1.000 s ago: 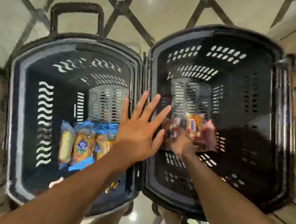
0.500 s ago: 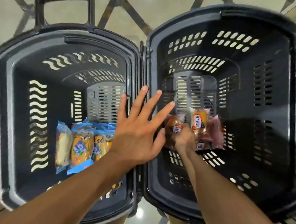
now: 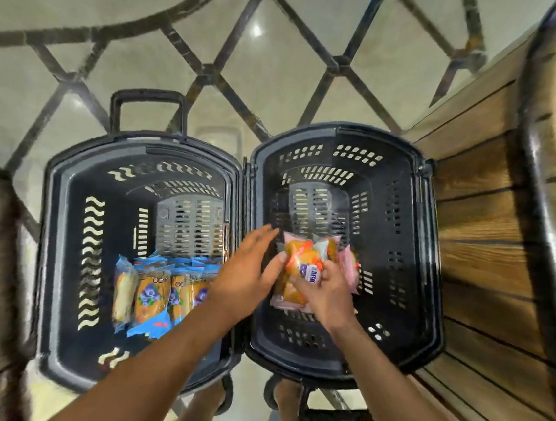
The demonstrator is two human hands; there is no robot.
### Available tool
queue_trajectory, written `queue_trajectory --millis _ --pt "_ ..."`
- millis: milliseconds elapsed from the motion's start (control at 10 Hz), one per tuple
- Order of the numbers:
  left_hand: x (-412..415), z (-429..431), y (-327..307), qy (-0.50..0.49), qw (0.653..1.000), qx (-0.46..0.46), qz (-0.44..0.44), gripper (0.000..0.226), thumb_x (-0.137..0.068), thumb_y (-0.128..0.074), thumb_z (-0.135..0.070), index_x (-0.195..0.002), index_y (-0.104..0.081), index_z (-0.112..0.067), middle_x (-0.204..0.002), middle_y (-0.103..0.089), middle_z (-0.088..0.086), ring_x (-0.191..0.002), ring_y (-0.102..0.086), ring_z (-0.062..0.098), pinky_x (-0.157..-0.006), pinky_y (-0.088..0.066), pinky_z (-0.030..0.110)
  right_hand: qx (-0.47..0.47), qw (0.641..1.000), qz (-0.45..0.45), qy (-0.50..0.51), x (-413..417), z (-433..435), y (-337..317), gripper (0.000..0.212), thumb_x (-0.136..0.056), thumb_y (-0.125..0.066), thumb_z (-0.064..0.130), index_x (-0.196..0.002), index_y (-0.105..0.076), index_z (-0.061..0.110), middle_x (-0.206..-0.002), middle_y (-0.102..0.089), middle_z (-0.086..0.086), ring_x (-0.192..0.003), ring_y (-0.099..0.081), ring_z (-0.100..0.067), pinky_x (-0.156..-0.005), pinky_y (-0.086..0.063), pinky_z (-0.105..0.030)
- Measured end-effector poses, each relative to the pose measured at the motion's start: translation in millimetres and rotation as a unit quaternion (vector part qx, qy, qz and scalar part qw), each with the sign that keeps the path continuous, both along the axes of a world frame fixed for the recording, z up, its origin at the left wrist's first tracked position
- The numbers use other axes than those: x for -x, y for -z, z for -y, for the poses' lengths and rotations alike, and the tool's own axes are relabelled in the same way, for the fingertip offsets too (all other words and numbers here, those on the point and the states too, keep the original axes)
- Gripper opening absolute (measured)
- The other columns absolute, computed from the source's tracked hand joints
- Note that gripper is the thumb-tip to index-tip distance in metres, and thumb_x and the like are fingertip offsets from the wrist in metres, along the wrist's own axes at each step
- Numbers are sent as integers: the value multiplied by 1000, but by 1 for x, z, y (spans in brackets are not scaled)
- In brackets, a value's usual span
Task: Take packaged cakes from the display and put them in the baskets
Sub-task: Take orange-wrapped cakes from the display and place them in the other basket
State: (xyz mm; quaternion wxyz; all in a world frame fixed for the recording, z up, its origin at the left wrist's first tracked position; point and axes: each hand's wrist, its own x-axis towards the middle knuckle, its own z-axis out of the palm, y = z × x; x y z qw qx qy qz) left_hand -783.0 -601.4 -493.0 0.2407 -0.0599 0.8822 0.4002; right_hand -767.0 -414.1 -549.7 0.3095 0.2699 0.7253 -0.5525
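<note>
The right hand [image 3: 324, 295] held its grip closed round the pink-wrapped cakes [image 3: 302, 264], their long axis toward the far edge, low over the middle of the right basket [image 3: 341, 132], with the left hand [image 3: 245, 275] straight-fingered, holding nothing, just beside them on the left-edge side.

Left hand [image 3: 245, 275] flat, right hand [image 3: 326, 296] curled
</note>
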Motion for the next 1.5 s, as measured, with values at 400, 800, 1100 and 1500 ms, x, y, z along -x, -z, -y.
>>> queue_trajectory --millis 400,800,1100,1500 --pt "-12 17 -12 -245 897 -286 230 53 -81 -82 -30 -127 -61 -15 -114 -75 12 -106 -74 33 -89 -61 53 119 988 84 -50 0 7 -60 48 -89 -78 18 -130 -58 31 -118 -70 6 -113 -66 -12 -93 -59 -38" --pt "-32 34 16 -301 893 -287 170 42 -90 -76 -24 -128 -60 -27 -118 -74 9 -103 -75 30 -82 -64 52 -132 958 166 -192 1 -35 95 21 -94 -68 12 -114 -70 11 -118 -68 -19 -116 -63 -38 -99 -51 -41" --pt "-38 36 27 -308 892 -302 134 52 -82 -74 -21 -132 -60 -25 -111 -77 4 -98 -76 24 -73 -63 32 -391 905 33 -166 24 -44 186 71 -85 -69 44 -145 -41 18 -145 -50 -9 -133 -50 -32 -109 -43 -47" --pt "-41 36 31 -315 892 -295 132 53 -81 -74 -20 -132 -60 -23 -115 -75 7 -101 -76 25 -73 -64 35 -406 881 118 -214 52 -37 197 54 -80 -77 49 -117 -60 12 -116 -66 -9 -100 -66 -34 -82 -56 -48"
